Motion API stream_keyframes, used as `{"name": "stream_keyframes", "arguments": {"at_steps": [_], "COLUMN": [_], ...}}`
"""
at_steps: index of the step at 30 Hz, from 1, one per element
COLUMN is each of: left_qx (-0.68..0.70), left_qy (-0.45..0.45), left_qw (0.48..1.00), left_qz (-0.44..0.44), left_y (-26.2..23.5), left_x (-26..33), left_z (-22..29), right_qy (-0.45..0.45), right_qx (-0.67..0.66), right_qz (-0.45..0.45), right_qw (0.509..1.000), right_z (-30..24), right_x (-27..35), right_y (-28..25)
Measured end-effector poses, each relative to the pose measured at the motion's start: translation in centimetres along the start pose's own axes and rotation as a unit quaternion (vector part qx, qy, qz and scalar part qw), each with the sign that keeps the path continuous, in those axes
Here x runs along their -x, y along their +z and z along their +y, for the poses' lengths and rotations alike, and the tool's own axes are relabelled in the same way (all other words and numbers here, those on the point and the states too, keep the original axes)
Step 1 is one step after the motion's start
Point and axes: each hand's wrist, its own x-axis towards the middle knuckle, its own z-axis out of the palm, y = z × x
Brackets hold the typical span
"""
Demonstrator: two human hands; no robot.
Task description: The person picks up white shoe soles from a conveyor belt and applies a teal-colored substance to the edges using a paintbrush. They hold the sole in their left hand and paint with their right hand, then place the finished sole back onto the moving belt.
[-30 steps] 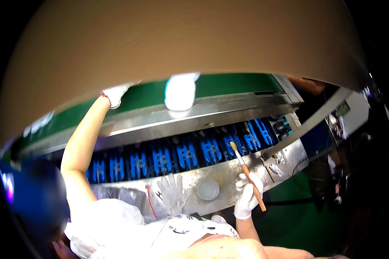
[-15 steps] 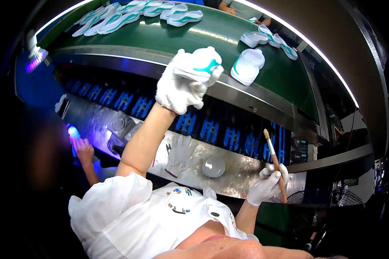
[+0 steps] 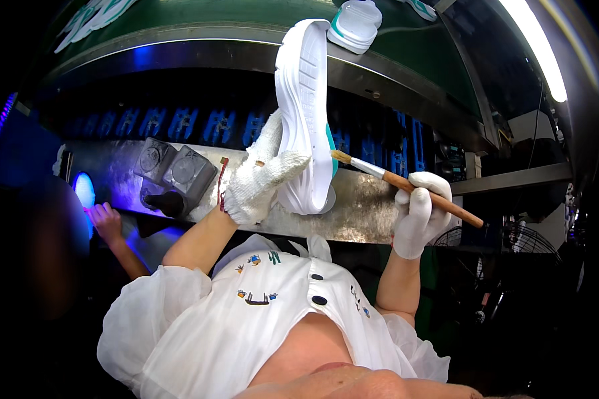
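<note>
My left hand, in a white knitted glove, grips a white shoe sole with a teal patch on its side. The sole stands nearly upright, its hollow, ribbed inner face turned toward me. In my right hand, gloved in thin white, a paintbrush with a wooden handle is pinched. Its pale bristles point left, close to the sole's right edge; whether they touch it I cannot tell. A translucent round dish behind the sole's lower end is mostly hidden.
Another sole lies on the green conveyor belt, with more at its far left. Grey square containers and a dark bottle stand on the metal bench. At left is another person's hand near a blue-white light.
My left hand has come down and nearer from above the belt, and the sole now stands on end. The brush has tipped from upright to slanting left, toward the sole. The view has shifted.
</note>
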Motion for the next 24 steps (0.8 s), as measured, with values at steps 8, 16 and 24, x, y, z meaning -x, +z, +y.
{"name": "stream_keyframes", "arguments": {"at_steps": [8, 16, 24], "left_qx": [-0.072, -0.065, -0.049], "left_qy": [-0.020, -0.003, 0.014], "left_qw": [0.997, 0.998, 0.998], "left_qz": [0.003, 0.019, 0.037], "left_y": [0.1, 0.4, 0.4], "left_x": [1.4, 1.6, 1.3], "left_z": [-0.5, -1.4, -1.0], "right_qy": [-0.018, -0.067, -0.195], "right_qx": [0.070, 0.117, 0.242], "right_qz": [-0.043, -0.062, -0.187], "right_qw": [0.997, 0.989, 0.932], "right_z": [0.5, 0.0, -1.3], "right_x": [-0.6, -1.6, -1.9], "right_y": [0.6, 1.5, 2.1]}}
